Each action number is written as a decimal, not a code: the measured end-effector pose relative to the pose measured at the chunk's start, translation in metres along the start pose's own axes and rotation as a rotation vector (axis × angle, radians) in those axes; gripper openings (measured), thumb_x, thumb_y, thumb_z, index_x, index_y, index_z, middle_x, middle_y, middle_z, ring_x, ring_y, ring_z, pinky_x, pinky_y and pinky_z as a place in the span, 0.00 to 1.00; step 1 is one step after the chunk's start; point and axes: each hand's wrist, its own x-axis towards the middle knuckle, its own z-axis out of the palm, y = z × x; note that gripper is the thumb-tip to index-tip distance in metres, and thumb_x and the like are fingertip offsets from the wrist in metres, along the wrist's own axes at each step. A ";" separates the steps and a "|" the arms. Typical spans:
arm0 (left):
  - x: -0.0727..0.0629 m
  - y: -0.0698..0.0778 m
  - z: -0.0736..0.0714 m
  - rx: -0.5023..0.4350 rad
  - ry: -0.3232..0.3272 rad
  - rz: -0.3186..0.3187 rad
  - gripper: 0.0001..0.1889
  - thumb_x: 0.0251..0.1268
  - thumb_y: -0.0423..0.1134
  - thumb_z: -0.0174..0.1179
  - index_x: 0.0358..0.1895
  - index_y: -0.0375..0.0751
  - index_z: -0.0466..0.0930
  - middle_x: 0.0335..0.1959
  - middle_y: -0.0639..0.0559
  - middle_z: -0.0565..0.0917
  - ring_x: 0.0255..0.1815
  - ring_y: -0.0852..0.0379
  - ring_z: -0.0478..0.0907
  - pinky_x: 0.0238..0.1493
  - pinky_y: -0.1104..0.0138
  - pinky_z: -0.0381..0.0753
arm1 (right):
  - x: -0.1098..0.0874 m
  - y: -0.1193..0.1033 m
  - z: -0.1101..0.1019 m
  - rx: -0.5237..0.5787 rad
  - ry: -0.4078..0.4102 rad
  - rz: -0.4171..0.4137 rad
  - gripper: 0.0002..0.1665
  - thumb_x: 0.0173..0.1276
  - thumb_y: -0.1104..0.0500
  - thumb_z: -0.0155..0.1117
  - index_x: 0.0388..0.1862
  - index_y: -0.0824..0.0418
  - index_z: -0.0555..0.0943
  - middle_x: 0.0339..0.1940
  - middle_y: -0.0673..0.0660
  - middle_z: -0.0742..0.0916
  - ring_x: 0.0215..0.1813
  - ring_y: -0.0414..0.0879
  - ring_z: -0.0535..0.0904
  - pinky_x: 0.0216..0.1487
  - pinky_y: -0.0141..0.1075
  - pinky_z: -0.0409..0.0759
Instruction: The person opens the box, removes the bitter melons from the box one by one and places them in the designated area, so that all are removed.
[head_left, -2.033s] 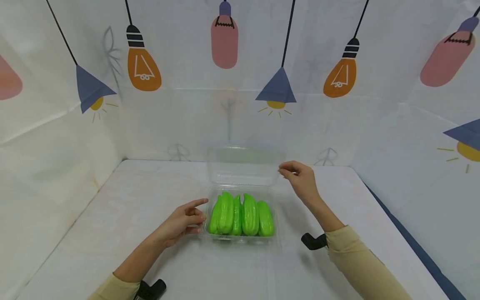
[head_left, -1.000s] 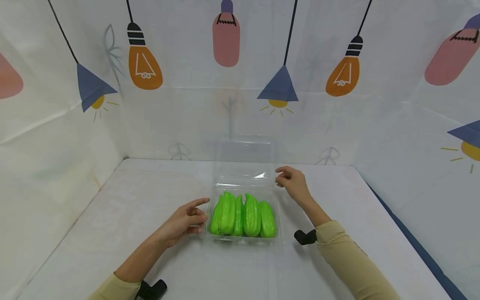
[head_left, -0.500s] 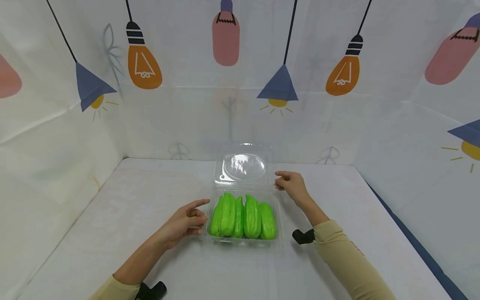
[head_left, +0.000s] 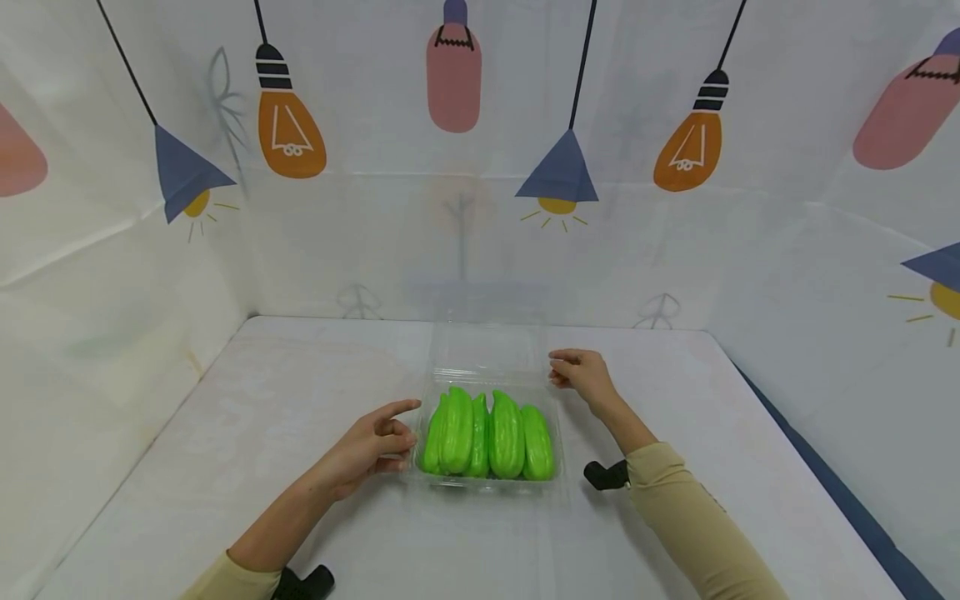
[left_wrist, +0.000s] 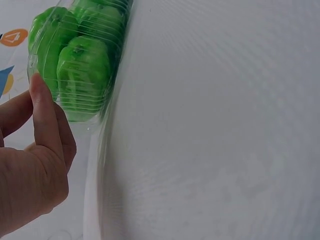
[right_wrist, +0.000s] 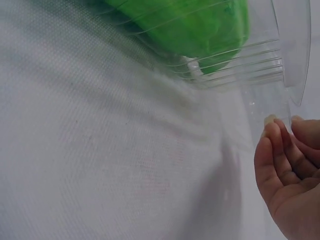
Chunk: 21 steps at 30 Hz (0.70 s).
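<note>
A clear plastic clamshell box (head_left: pixel 495 487) sits on the white table with several bright green peppers (head_left: pixel 507 435) side by side in it. Its transparent lid (head_left: pixel 491 348) stands raised at the far side, leaning back. My left hand (head_left: pixel 371 446) is at the box's left side; in the left wrist view its thumb tip lies on the rim and other fingers curl behind it, pinching the edge. My right hand (head_left: pixel 585 377) is at the lid's right edge. In the right wrist view thumb and fingertips pinch that clear edge, beside a green pepper (right_wrist: pixel 200 30) seen through the ribbed wall.
The white tabletop (head_left: pixel 315 354) meets a pale cloth wall (head_left: pixel 360 225) printed with lamps and bulbs. Black wrist devices (head_left: pixel 606 475) stick out under both tan sleeves (head_left: pixel 693 517). Blue material (head_left: pixel 817 483) runs along the right edge.
The lid has tipped back and lower, away from the person, its shine shifting. My right hand has moved left and down along with it. My left hand and the peppers have stayed nearly still.
</note>
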 end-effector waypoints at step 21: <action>0.001 -0.004 0.000 -0.004 0.006 0.004 0.36 0.69 0.36 0.62 0.78 0.45 0.56 0.39 0.52 0.75 0.34 0.61 0.77 0.37 0.70 0.86 | 0.002 0.007 0.001 -0.076 0.004 0.032 0.21 0.74 0.55 0.61 0.55 0.71 0.81 0.31 0.58 0.88 0.29 0.38 0.81 0.32 0.29 0.83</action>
